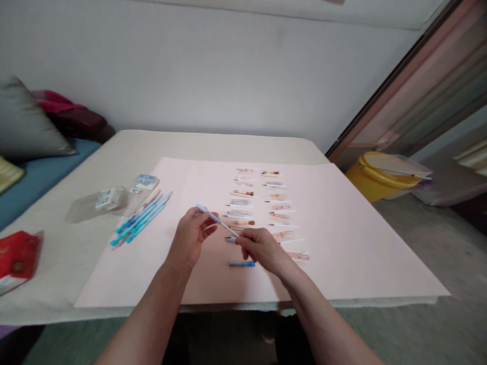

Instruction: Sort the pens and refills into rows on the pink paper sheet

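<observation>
My left hand pinches a pale blue pen barrel at an angle above the pink sheet. From its lower end runs a thin white pen refill, whose far end is between the fingers of my right hand. Whether the refill sits inside the barrel I cannot tell. Below the hands lies a short blue pen part. Behind them, two columns of pen parts and refills are laid out, among them a clear pen set and a brown-ended one. My right hand partly covers the nearest sets.
Several light blue pens lie in a bundle at the left, beside clear plastic packaging. A red packet rests near the table's left edge. The pink sheet covers much of the table. On the floor at right stands a yellow bucket.
</observation>
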The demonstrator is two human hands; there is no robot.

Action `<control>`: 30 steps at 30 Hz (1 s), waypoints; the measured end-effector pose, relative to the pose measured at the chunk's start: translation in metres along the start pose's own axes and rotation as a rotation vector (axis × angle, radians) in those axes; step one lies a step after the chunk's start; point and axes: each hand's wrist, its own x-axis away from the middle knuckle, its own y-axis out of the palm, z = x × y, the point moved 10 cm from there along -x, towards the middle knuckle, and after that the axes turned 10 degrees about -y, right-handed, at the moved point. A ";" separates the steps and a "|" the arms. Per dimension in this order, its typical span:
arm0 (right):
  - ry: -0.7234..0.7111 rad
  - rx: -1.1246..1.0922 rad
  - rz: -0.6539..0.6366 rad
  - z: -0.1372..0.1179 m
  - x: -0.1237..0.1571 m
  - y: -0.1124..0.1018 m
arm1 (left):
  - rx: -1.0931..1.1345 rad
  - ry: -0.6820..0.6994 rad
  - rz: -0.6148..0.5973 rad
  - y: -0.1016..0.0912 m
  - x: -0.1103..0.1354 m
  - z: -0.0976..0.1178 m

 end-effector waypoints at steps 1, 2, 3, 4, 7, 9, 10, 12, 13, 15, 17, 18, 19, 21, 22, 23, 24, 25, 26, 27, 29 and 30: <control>-0.002 0.007 -0.001 -0.001 0.000 0.000 | -0.004 0.002 -0.003 0.000 0.000 0.000; -0.008 0.017 0.001 -0.003 0.000 0.000 | -0.008 0.001 -0.006 0.001 0.001 0.000; -0.018 0.028 0.006 -0.005 -0.001 -0.001 | -0.013 -0.002 -0.011 0.003 0.001 -0.001; -0.033 0.041 0.013 -0.008 -0.001 -0.001 | -0.018 -0.009 -0.017 0.005 0.002 -0.003; -0.088 0.127 0.062 -0.020 -0.003 -0.004 | -0.022 -0.049 -0.047 0.014 0.005 -0.013; -0.120 0.276 0.117 -0.028 -0.004 -0.007 | 0.005 -0.086 -0.077 0.023 0.007 -0.022; -0.127 0.385 0.146 -0.032 -0.004 -0.008 | 0.031 -0.105 -0.086 0.026 0.007 -0.028; -0.125 0.631 0.173 -0.037 -0.004 -0.007 | 0.092 -0.136 -0.081 0.029 0.008 -0.037; -0.121 0.745 0.169 -0.039 -0.004 -0.005 | 0.121 -0.148 -0.070 0.029 0.007 -0.041; -0.111 0.895 0.151 -0.039 -0.004 0.001 | 0.162 -0.157 -0.055 0.029 0.006 -0.045; -0.095 0.932 0.154 -0.037 -0.005 0.004 | 0.188 -0.163 -0.061 0.028 0.004 -0.047; -0.089 0.922 0.166 -0.036 -0.004 0.003 | 0.203 -0.166 -0.056 0.027 0.003 -0.047; -0.086 0.902 0.182 -0.036 -0.004 0.003 | 0.221 -0.172 -0.043 0.024 0.002 -0.048; -0.104 0.859 0.203 -0.037 -0.003 0.002 | 0.261 -0.191 0.008 0.017 0.001 -0.050; -0.124 0.837 0.205 -0.039 -0.002 0.003 | 0.280 -0.198 0.031 0.014 0.000 -0.050; -0.147 0.816 0.203 -0.041 -0.002 0.004 | 0.295 -0.201 0.044 0.013 0.000 -0.051; -0.173 0.796 0.194 -0.042 -0.002 0.006 | 0.305 -0.202 0.044 0.013 0.000 -0.051; -0.199 0.779 0.181 -0.044 -0.002 0.009 | 0.313 -0.201 0.032 0.014 0.001 -0.051; -0.223 0.770 0.166 -0.046 -0.002 0.011 | 0.320 -0.199 0.017 0.016 0.001 -0.052; -0.242 0.768 0.152 -0.047 -0.003 0.013 | 0.328 -0.197 0.003 0.019 0.002 -0.052; -0.261 0.778 0.133 -0.047 -0.004 0.017 | 0.341 -0.200 -0.003 0.021 0.005 -0.054; -0.265 0.781 0.127 -0.047 -0.005 0.018 | 0.345 -0.201 0.000 0.022 0.006 -0.055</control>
